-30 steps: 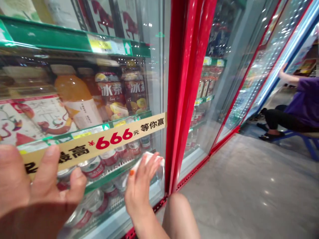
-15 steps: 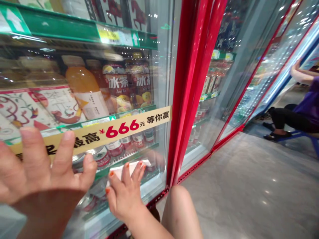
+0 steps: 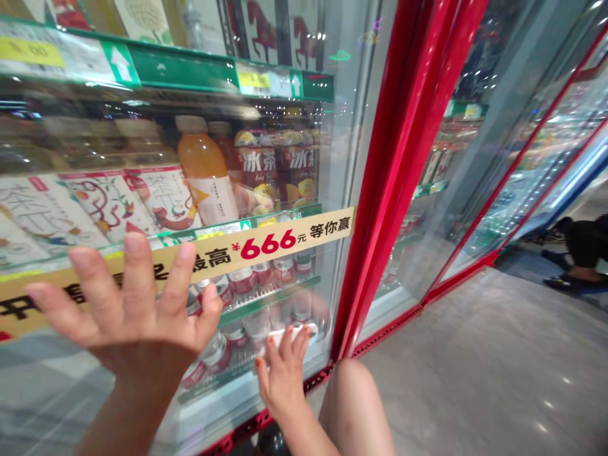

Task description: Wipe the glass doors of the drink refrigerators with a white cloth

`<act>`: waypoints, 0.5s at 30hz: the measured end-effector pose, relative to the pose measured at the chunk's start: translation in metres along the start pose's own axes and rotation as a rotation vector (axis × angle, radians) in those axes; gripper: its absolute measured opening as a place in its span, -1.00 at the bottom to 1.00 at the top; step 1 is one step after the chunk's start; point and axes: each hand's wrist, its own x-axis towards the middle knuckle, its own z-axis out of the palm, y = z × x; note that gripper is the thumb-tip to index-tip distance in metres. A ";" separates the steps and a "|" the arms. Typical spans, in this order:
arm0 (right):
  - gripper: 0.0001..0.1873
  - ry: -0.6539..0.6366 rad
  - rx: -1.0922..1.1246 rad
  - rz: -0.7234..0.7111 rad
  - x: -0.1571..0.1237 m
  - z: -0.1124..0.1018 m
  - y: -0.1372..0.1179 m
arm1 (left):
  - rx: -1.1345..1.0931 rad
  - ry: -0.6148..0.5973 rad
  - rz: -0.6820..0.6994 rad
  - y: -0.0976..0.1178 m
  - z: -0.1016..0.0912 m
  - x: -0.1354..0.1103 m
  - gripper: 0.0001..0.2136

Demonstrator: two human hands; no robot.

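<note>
My left hand (image 3: 142,310) is open, its fingers spread wide at the glass door (image 3: 85,392) of a drinks cooler. Its fingers overlap a beige strip (image 3: 332,229) with "666" printed in red. Whether the palm presses on the glass cannot be told. Lower and to the right, my right hand (image 3: 284,373), with orange nails, presses a folded white tissue or cloth (image 3: 311,329) flat on the glass near the door's bottom right. Its fingers cover most of the cloth. Behind the glass stand bottled teas (image 3: 164,196) and an orange drink bottle (image 3: 209,171).
A red door frame (image 3: 403,158) runs up to the right of the glass. Further cooler doors (image 3: 479,234) continue beyond it. My bare knee (image 3: 354,399) is close to the frame's foot. Grey floor (image 3: 475,367) spreads to the right, where a seated person's dark-clad leg (image 3: 586,247) shows.
The view has swung left, so the cooler appears further right and more of my left hand shows. My right hand and the white cloth sit slightly lower on the glass, nearer the frame.
</note>
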 end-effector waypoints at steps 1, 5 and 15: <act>0.00 0.033 -0.013 0.070 -0.001 0.001 0.009 | 0.095 0.024 0.054 0.003 0.000 0.001 -0.17; -0.11 0.118 0.003 0.251 0.037 0.001 0.014 | 0.331 0.083 0.198 0.010 0.002 0.006 -0.19; -0.11 0.196 -0.007 0.118 0.169 -0.068 0.008 | 0.284 0.133 0.141 0.021 0.005 0.014 -0.18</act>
